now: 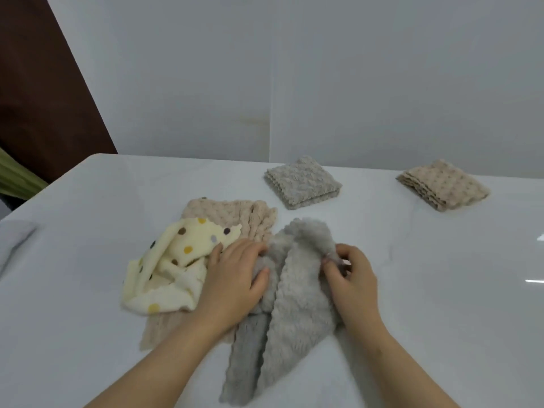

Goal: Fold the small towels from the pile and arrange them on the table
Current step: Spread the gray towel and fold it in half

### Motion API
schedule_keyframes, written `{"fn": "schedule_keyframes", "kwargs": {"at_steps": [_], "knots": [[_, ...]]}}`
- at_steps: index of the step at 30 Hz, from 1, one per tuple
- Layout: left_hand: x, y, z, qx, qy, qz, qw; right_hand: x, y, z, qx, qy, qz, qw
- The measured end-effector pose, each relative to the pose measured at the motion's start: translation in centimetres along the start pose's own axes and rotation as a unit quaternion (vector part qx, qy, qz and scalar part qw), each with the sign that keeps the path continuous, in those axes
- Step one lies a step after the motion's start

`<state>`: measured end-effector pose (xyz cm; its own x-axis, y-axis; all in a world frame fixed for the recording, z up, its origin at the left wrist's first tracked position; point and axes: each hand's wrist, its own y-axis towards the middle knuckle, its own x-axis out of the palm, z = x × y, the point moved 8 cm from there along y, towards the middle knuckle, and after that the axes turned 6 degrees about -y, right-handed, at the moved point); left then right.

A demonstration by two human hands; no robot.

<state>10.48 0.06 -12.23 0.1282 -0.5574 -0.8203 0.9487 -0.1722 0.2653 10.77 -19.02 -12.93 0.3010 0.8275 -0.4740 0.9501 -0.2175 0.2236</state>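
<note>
Head view: the grey cloth lies bunched on the bench between the grips, the left hand clamped on a fold and the right hand pinching its edge, so drawing both apart evenly and low should flatten it best.

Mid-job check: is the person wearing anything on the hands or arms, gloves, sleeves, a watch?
No. The left hand and right hand are bare, without gloves or visible rings. The left forearm and right forearm are bare to the frame's edge: no sleeve, watch or band shows.
</note>
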Motion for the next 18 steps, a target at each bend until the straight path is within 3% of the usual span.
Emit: {"fn": "schedule_keyframes", "kwargs": {"at_steps": [5,8,10,13,18], "knots": [[-1.3,-3.2,1.0,0.055,-0.011,0.141,0.988,-2.3,-3.9,1.1,0.021,0.081,0.070,0.994],[-1.2,-7.1,2.9,0.070,-0.009,0.173,0.982,-3.9,-7.5,1.1,0.016,0.100,0.092,0.991],[-0.4,-9.3,4.1,0.083,0.004,0.150,0.985,-5.1,-10.0,0.7,0.014,0.091,0.093,0.991],[1.2,-11.3,4.3,0.040,0.022,0.050,0.998,-6.6,-12.4,0.9,0.028,0.103,0.094,0.990],[1.2,-14.0,5.0,0.015,0.047,0.021,0.999,-7.6,-15.0,1.3,0.038,0.121,0.091,0.988]]}}
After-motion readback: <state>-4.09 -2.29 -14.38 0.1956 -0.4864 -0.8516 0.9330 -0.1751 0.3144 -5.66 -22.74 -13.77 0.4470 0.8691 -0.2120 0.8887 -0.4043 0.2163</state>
